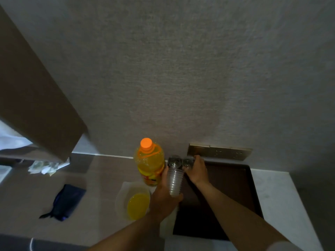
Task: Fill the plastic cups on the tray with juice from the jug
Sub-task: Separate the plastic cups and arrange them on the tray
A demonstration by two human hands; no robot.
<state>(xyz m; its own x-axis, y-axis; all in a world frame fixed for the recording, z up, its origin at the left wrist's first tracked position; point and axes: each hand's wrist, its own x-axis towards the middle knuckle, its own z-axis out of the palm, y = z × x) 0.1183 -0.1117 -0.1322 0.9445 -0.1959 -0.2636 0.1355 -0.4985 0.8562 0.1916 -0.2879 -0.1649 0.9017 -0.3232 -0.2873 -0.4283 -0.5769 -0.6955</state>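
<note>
The counter (101,171) carried a dark tray (235,192) at the right, bare but for two clear cups (175,161) at its far left corner, neither holding juice as far as I could tell, so pouring had not begun. Left of it stood a capped orange juice bottle (150,162) and, nearer, the jug (134,200) with juice. The left hand (163,194) gripped a stack of cups (175,182), fingers curled round it. The right hand (196,169) had fingers closed on the second cup (188,163). The stack occupied the hand nearest the jug.
</note>
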